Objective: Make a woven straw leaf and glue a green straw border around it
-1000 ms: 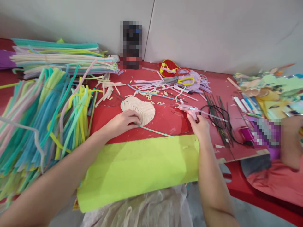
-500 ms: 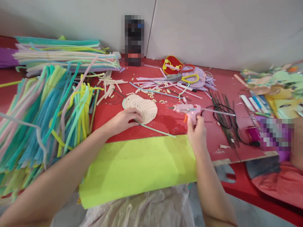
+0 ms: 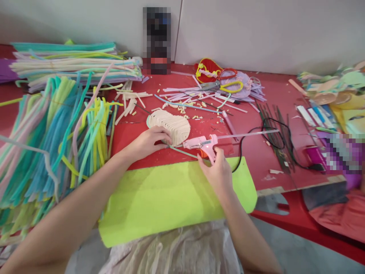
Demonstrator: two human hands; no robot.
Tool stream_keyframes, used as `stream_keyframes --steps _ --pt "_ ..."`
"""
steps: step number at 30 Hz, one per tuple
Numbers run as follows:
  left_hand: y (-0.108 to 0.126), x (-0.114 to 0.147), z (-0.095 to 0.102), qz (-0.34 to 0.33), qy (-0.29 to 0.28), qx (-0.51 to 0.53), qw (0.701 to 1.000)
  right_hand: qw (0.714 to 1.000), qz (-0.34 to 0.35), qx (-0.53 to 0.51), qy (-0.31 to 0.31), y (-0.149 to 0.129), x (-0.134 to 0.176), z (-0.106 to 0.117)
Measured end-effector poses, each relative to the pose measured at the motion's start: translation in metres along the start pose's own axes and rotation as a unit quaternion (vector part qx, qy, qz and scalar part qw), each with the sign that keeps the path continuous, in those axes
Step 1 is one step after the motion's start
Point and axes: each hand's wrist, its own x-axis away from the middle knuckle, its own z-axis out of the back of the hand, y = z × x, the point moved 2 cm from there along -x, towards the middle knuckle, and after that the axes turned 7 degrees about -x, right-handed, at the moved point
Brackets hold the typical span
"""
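Observation:
My left hand [image 3: 149,142] is closed at the near edge of a cream, rounded piece [image 3: 172,123] covered in slanting rows of pipe cleaner. Its fingertips pinch a pale green pipe cleaner [image 3: 186,153], whose free end runs out to the right. My right hand [image 3: 218,171] grips a pink glue gun [image 3: 203,144] by its handle, with the nozzle pointing left, close to my left fingertips and the piece's edge. A long clear glue stick [image 3: 246,134] juts from the back of the gun. Exactly where the nozzle ends is hard to make out.
Bundles of coloured pipe cleaners [image 3: 61,125] fill the left side. Scissors [image 3: 225,86] lie among lilac strips at the back. The black cord [image 3: 241,148] loops over dark thin sticks [image 3: 278,140] at right. A lime-green sheet [image 3: 176,201] covers the near edge. A blurred phone-like object [image 3: 156,42] stands against the wall.
My right hand has brought the glue gun left and slightly down, from beyond the cream piece to its near edge. My left hand stays at the piece. The view has shifted slightly.

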Motion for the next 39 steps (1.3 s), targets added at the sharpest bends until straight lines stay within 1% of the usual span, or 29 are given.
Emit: stream_keyframes --steps 7,21,27,39 --pt "-0.0013 -0.0004 -0.0003 -0.008 0.003 -0.002 1.000 1.000 -0.009 0.006 0.004 -0.0016 0.0052 -0.0052" --pt "-0.0019 -0.0003 -0.0006 -0.006 0.002 -0.002 1.000 1.000 -0.007 0.008 0.014 -0.0086 0.0047 -0.0057" --pt "-0.0022 -0.0001 -0.0005 -0.013 0.004 0.002 1.000 1.000 -0.014 0.006 0.011 -0.0072 0.0051 -0.0059" --pt "-0.0010 -0.0009 -0.0004 -0.002 0.001 0.004 1.000 1.000 -0.024 0.017 0.012 -0.0043 0.0065 -0.0042"
